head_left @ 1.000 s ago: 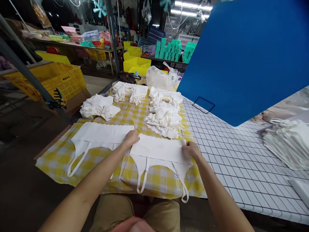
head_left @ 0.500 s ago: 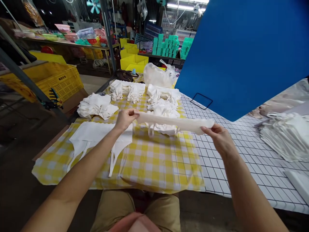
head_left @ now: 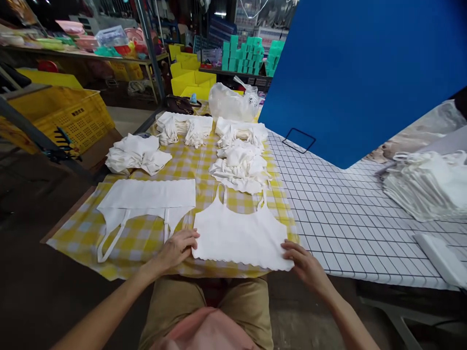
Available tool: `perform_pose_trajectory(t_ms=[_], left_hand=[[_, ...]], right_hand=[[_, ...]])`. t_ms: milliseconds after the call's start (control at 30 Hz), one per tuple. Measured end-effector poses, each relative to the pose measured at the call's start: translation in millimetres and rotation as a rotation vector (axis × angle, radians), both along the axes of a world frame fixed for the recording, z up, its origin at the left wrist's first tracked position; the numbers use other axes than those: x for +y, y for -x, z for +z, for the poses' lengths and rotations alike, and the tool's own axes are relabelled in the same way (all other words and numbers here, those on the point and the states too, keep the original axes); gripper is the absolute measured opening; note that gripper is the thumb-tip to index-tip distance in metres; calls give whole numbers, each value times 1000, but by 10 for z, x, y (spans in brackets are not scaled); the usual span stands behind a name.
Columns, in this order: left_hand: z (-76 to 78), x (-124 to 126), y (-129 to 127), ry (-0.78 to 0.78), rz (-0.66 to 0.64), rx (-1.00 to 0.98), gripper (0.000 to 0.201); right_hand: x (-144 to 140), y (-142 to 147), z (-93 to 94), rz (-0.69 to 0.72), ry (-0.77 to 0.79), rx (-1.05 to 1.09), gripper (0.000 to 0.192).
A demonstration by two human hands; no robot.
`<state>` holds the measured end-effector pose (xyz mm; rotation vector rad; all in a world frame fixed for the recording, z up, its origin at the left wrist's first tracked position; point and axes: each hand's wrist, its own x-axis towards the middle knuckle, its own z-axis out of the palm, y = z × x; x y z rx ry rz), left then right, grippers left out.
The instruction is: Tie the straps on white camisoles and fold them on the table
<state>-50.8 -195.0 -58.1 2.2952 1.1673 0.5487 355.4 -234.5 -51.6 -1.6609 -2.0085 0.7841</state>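
Head view: white camisole flat on the yellow-checked table; long axis left to right, strap end pointing away from the body;
Left hand: half-curled, touching the left edge; pinch or light rest, cannot tell;
Right hand: loosely bent, touching the right edge low down; grip unclear too;
Nearer hand: neither; camisole sits between both;
Folded white top: just left
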Motion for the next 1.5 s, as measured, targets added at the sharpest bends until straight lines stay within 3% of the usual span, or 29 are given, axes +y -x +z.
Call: perform_pose_trajectory(t_ms=[233,367,467,600,667,733,867,967,1100,1167,1300,1367,1500], left_hand=[[-81,37,21,-47,-9,0,35],[3,88,-29,63,25,-90,32],[248,135,-61,196,148,-265,31],[697,169,102,262,288,-571,21],[890,126,315,242,388,-692,22],[1041,32,591,177,566,-819,27],[1246,-205,1168,80,929,-1004,42],[1274,-251,1533,146,1046,-994,49],[1019,49,1900,185,1088,-821,54],[808,312,2016,171,1087,-617,48],[470,817,2119,122,1094,-33,27],[400,992,2140,123,1099,120,25],[377,1198,2168,138,1134,200,26]], right_hand=[[-56,-67,-77,-16,-77,-8,27],[-24,-69,-37,-63,-86,58,22],[45,0,230,-106,-136,141,21],[144,253,819,-80,-245,237,20],[172,464,1110,-10,-298,269,20],[189,730,1349,80,-331,294,20],[275,1361,1592,302,-282,306,30],[494,1826,1494,322,-204,304,37],[1054,2369,989,269,-25,438,40],[1378,2591,669,216,29,434,37],[1884,2870,190,25,12,149,31],[2034,2930,85,-16,-4,91,31],[2194,2987,45,-53,-15,-27,31]])
